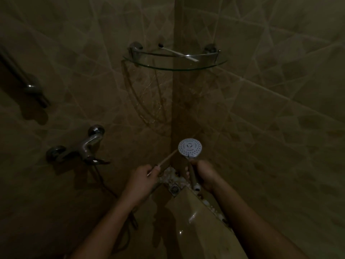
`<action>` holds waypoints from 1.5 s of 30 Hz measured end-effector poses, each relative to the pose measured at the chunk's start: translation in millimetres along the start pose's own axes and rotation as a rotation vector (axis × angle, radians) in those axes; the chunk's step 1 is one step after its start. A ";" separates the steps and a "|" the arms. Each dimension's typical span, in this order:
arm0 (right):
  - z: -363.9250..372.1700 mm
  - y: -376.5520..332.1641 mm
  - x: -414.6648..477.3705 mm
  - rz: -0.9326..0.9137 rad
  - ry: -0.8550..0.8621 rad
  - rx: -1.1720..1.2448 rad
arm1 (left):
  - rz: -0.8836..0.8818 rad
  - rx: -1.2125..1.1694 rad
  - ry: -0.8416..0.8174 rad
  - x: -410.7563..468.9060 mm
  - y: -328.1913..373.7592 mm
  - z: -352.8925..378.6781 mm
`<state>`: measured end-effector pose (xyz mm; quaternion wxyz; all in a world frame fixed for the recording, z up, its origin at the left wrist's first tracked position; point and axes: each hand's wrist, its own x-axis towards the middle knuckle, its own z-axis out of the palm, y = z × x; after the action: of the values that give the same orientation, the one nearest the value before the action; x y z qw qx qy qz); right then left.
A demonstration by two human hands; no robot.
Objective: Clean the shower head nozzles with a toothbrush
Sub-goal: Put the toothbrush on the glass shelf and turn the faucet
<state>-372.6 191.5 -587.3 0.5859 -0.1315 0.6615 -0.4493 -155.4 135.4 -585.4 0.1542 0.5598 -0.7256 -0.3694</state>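
The shower head (190, 147) stands just above the right hand (204, 174), whose fingers are curled round its handle. The left hand (147, 173) pinches a thin pale toothbrush (167, 160), whose far end reaches the left edge of the head. Higher in the corner, a glass shelf (173, 69) carries one pale stick (178, 52) with a dark tip. The head's face is round and white, with many small dark nozzles.

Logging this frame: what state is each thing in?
Shower head: held upright, nozzle face toward camera, no water visible.
Toothbrush: tip at the shower head's left rim.
Left hand: grips toothbrush.
Right hand: grips shower head's handle.
Glass shelf: wall-mounted, a pale brush lying across it.
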 end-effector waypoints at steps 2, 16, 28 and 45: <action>-2.3 -7.7 -3.6 -0.004 0.049 0.009 | 0.031 0.017 -0.008 -7.2 24.8 3.8; -33.3 -25.7 -6.0 -0.025 0.131 0.106 | 0.059 0.168 0.007 1.8 125.4 45.3; -19.2 -68.8 8.0 -0.092 0.121 0.053 | 0.023 0.175 0.047 40.2 128.4 23.5; 14.7 -105.9 81.7 -0.109 0.116 0.028 | 0.000 0.145 0.042 121.4 130.4 7.8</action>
<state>-419.6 68.3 -560.3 0.5232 -0.1329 0.6797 -0.4966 -291.1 38.8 -521.3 0.1281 0.5771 -0.7471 -0.3040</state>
